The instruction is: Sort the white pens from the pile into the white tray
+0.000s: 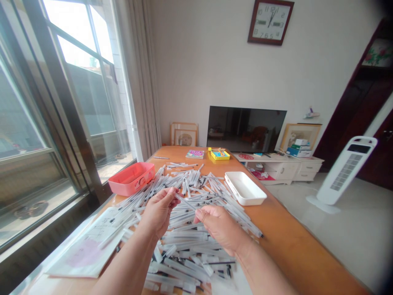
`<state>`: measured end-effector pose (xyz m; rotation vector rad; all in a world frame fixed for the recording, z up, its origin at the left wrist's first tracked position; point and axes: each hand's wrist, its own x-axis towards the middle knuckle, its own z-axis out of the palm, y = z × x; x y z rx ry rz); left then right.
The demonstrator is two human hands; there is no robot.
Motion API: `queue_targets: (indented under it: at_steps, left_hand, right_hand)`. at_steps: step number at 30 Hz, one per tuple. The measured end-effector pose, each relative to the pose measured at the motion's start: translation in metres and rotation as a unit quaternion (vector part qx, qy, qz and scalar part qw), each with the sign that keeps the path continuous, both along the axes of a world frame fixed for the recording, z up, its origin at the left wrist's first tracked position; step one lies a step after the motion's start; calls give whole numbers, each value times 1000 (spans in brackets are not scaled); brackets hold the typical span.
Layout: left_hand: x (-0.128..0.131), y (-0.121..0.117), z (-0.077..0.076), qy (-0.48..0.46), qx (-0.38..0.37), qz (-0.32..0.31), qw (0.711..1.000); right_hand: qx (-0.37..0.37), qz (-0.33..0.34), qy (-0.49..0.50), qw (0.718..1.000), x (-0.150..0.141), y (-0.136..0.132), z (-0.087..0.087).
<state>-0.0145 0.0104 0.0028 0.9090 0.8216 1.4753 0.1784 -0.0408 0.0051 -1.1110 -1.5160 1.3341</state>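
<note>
Between my two hands, a slim translucent pen barrel slants down to the right above the table. My left hand pinches its upper left end between thumb and fingers. The lower right end sits in the closed fingers of my right hand, which cover that tip. Under and around both hands lies a broad heap of loose pen parts: clear barrels, frosted caps and small black pieces. Whether anything sits inside the held barrel is too fine to make out.
A pink plastic basket stands left of the heap, a white tray right of it. An open booklet lies at the near left. Farther back on the wooden table are a colourful book, a yellow box and a pen.
</note>
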Motion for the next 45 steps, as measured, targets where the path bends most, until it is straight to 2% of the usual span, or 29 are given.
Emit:
queue_targets:
  at_steps: [4,8,10,11,13,15,17,19,21,25,28,31,34,36,38,41,42,45]
  left_hand:
    - [2,3,-3,6,-16,49,999]
    - [5,3,-4,32,-45,98,994]
    - [5,2,-5,50,-56,109,991]
    - [4,2,-5,54,-57,104,991]
    - [2,1,-4,40,-48,73,995]
    - [0,-2,0,3,-34,15,999]
    - [-1,-5,4,-29,-20,-44,998]
    - [-2,-7,9,-43,-6,-88,995]
    - [-1,-9,10,-44,10,-101,994]
    - [-1,-5,5,-29,26,-58,998]
    - [-2,0,0,-17,12,-22,1000]
    - [-1,3,-3,-10,-21,11,1000]
    - [1,3,-4,2,-44,36,998]
    - [0,5,-5,11,-53,46,997]
    - [-7,10,-6,17,-71,83,994]
    - [-22,18,-10,15,-108,192,975]
    - [-25,20,-11,16,-107,196,975]
    - [-28,20,-15,58,-90,155,982]
  right_hand:
    - [150,-35,-148,977,-4,-1,1]
    - [235,-90,-268,930,-7,-4,3]
    - [249,-102,-284,920,-8,-5,3]
    - [243,-99,-275,925,-8,-4,3]
    - [199,-77,-218,952,-6,-3,2]
    - [120,-48,-124,984,-3,-2,1]
    - [19,-19,-15,1000,0,0,0]
    - [-70,16,81,994,3,1,-1]
    - [-125,52,146,980,5,1,-1]
    - [-149,71,176,970,2,0,-3]
    - [-100,36,103,989,-2,-1,-3]
    - [39,-13,-38,998,-7,-2,-1]
    - [158,-51,-175,970,-9,-3,1]
    - [203,-80,-253,943,-10,-6,3]
    - [248,-103,-304,914,-11,-10,7]
    - [282,-118,-313,899,-10,-16,12]
    - [277,-119,-301,905,-8,-16,12]
    - [232,-114,-269,928,1,-8,4]
